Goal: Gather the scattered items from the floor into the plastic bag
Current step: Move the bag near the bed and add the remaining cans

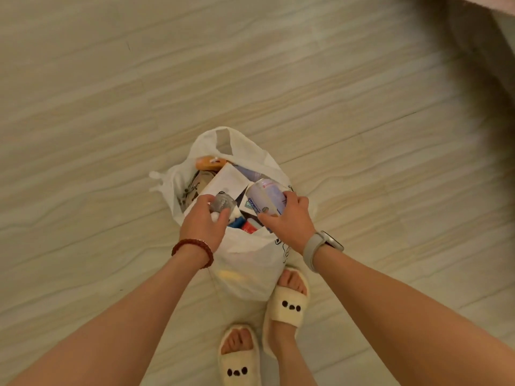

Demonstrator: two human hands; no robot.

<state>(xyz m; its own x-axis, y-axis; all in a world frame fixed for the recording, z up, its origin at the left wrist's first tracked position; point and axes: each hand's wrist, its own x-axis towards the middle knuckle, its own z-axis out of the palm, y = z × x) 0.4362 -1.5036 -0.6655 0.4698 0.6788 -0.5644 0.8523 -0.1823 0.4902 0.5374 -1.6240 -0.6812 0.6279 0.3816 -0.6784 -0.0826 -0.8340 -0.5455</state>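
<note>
A white plastic bag (pixel 245 254) stands open on the floor just in front of my feet. Over its mouth, my left hand (pixel 202 222) grips a small clear jar (pixel 223 202) with white bits in it. My right hand (pixel 289 222) holds a pale lilac can (pixel 266 197), tilted over the opening. Inside the bag I see a white box (pixel 224 182), an orange item (pixel 210 162), a patterned pouch (pixel 195 185) and some red and blue packets (pixel 245 224).
Pale wood-grain floor (pixel 111 107) lies all around the bag. My two feet in cream slippers (pixel 288 305) stand close behind the bag. A dark blurred strand, probably hair (pixel 479 65), hangs at the upper right.
</note>
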